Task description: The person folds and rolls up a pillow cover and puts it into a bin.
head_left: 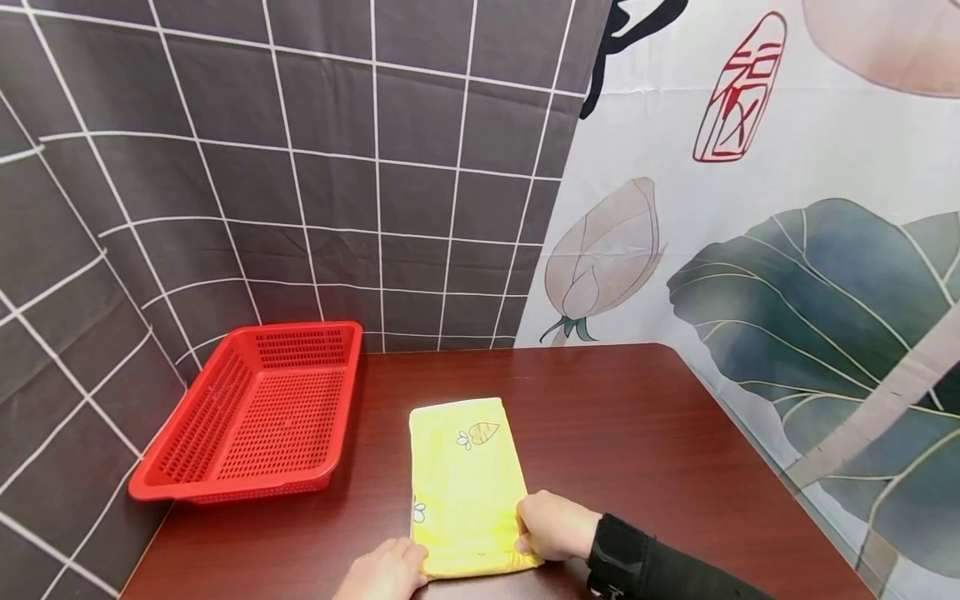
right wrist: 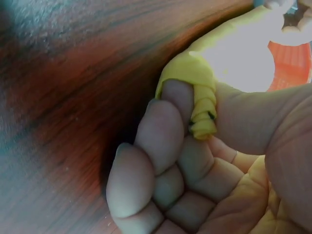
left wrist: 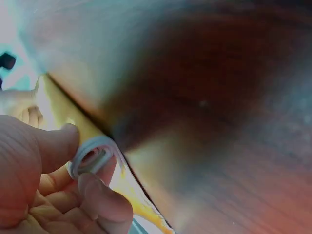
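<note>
Yellow cloth [head_left: 467,479] with a printed carrot lies folded in a long strip on the brown table [head_left: 622,433], as I see it in the head view. At its near end, the left hand [head_left: 386,568] grips one corner and the right hand [head_left: 558,527], next to a black wristband [head_left: 618,550], grips the other. Off to the left sits a red plastic basket [head_left: 281,417], apart from the cloth. From the left wrist, I see the near edge coiled into a roll [left wrist: 100,146], its end held between thumb and bent fingers, parted just by its thickness. From the right wrist, thumb and forefinger pinch the roll's other end, the remaining fingers curled beside it.
</note>
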